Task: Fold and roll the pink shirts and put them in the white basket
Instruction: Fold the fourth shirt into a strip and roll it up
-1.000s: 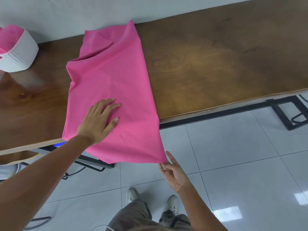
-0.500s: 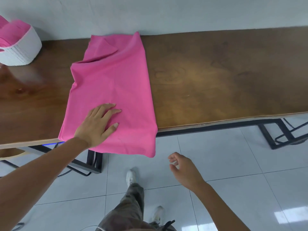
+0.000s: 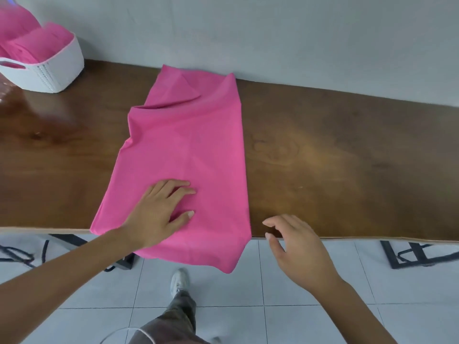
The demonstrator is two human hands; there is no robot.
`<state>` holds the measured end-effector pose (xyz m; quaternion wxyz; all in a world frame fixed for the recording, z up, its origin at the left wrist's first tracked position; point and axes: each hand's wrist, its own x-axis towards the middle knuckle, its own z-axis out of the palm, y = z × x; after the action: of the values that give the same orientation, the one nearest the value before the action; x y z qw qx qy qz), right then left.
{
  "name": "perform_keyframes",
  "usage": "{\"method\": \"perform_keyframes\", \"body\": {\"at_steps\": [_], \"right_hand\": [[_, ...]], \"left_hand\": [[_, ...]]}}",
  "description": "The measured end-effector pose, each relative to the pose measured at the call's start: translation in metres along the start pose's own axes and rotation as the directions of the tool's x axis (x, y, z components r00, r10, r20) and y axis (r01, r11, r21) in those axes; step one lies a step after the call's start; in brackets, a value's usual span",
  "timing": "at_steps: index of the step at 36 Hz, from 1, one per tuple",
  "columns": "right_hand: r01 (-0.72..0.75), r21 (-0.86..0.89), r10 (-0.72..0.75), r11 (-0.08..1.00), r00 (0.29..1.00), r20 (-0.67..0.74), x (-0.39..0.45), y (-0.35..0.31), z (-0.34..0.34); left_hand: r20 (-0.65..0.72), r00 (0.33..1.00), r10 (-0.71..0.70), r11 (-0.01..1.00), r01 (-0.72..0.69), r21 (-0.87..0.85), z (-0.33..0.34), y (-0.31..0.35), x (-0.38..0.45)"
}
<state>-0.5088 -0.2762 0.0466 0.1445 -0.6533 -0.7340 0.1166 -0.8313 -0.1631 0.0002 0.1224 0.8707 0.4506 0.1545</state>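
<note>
A pink shirt (image 3: 188, 147) lies folded lengthwise on the dark wooden table (image 3: 347, 150). Its near end hangs over the front edge. My left hand (image 3: 159, 212) presses flat on the shirt's near part, fingers straight. My right hand (image 3: 295, 247) hovers just right of the hanging corner at the table's edge, fingers relaxed and empty, apart from the cloth. The white basket (image 3: 47, 70) stands at the far left of the table with rolled pink shirts (image 3: 29, 43) inside.
A grey wall runs along the table's far side. Below the front edge are a tiled floor (image 3: 298, 319), black metal table legs (image 3: 409, 254) and my own leg and shoe (image 3: 178, 281).
My right hand let go of the hanging corner, dropped away, then rose to the table's edge beside the shirt. The corner fell back. My left hand stayed pressed on the cloth.
</note>
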Motion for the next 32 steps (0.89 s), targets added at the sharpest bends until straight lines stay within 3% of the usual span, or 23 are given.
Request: {"method": "perform_keyframes", "body": {"at_steps": [5,16,20,24,32], "right_hand": [[0.025,-0.037,-0.025,0.999,1.000,0.013,0.047,-0.003,0.001],[-0.011,-0.049,0.014,0.999,0.998,0.058,0.162,-0.015,0.004],[-0.025,-0.046,0.026,0.999,0.999,0.041,0.200,-0.021,0.004],[-0.085,0.006,0.084,0.996,0.996,0.039,0.230,-0.029,0.007],[-0.108,0.032,0.106,0.994,0.993,0.043,0.264,-0.040,0.017]], "left_hand": [[-0.070,0.997,-0.022,0.999,0.018,-0.050,-0.006,-0.014,0.030],[-0.195,0.977,-0.087,0.985,0.113,0.129,-0.062,-0.093,0.167],[-0.021,0.979,-0.201,0.958,0.201,0.205,-0.072,-0.114,0.219],[0.158,0.960,-0.233,0.934,0.176,0.311,-0.063,-0.123,0.250],[0.275,0.913,-0.303,0.936,0.230,0.266,-0.056,-0.132,0.283]]}}
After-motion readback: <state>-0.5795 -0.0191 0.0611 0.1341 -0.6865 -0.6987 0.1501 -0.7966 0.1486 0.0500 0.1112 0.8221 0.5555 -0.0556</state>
